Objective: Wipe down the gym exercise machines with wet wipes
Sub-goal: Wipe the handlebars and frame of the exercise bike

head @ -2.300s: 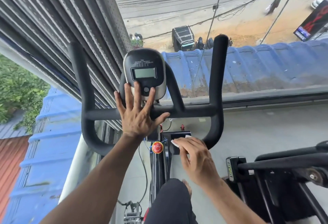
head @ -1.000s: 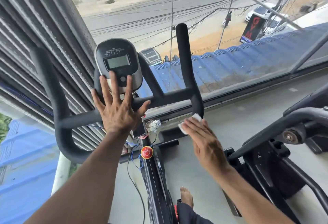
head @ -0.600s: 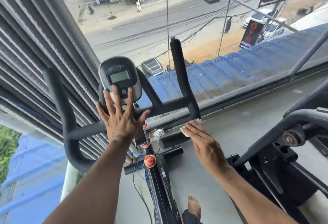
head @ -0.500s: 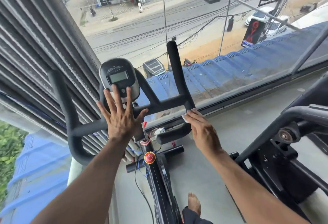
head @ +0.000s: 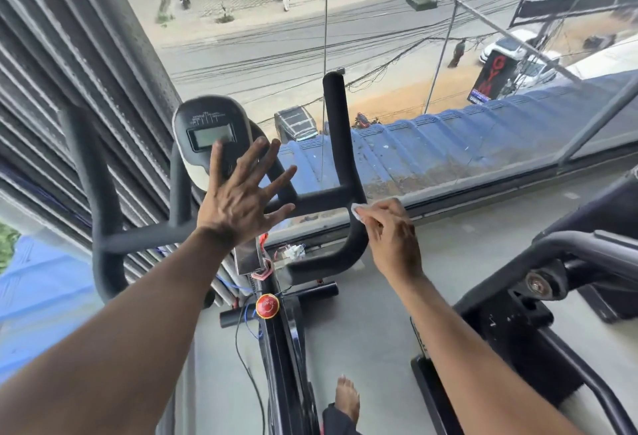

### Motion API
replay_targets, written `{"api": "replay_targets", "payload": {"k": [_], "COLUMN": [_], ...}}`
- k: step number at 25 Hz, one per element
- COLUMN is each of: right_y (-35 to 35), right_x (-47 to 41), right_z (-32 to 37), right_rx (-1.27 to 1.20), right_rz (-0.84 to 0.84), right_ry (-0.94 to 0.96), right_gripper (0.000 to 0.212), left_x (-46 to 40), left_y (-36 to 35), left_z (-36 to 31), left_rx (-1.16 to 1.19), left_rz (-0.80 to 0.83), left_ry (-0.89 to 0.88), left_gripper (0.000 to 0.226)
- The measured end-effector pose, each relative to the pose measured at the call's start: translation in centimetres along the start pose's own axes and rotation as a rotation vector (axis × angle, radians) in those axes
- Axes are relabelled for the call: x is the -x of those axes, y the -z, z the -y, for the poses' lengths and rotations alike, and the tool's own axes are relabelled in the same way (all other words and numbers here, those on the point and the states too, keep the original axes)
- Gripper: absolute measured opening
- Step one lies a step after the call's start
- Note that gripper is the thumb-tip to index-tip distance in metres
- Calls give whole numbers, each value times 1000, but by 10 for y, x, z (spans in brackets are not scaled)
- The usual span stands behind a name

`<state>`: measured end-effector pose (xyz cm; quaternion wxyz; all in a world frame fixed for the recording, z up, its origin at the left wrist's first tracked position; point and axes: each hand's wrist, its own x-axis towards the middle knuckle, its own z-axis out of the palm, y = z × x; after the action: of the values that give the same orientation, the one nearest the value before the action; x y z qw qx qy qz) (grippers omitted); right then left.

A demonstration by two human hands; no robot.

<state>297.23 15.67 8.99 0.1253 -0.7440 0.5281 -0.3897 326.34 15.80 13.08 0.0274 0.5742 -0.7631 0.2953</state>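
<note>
While the left hand [head: 238, 200] lies flat with fingers spread over the one console [head: 210, 138] and crossbar, the right hand [head: 390, 231] pinches one white wipe [head: 356, 211] against the handlebar [head: 340, 158]'s right bend. Most of the wipe is hidden by fingers. One bare foot [head: 347, 402] shows; a second machine [head: 538, 296] is cut off at right.

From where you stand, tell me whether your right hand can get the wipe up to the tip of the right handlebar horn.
Probably yes. The right hand already presses the wet wipe against the right handlebar horn near its bend, and nothing blocks the bare bar above it.
</note>
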Motion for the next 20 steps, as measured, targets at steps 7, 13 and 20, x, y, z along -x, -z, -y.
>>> {"api": "replay_targets", "payload": {"k": [7, 13, 20], "right_y": [7, 15, 10], "right_x": [-9, -39, -42], "right_z": [2, 3, -11], "right_rx": [180, 264, 28], "right_rz": [199, 336, 222], "right_ry": [212, 343, 235], "right_gripper": [23, 16, 16], "left_x": [0, 0, -1], "left_y": [2, 2, 0], "left_z": [1, 0, -1], "left_rx": [-7, -35, -27], "left_rz": [-7, 9, -47], "left_ry": [8, 27, 24], "left_gripper": [73, 73, 73]}}
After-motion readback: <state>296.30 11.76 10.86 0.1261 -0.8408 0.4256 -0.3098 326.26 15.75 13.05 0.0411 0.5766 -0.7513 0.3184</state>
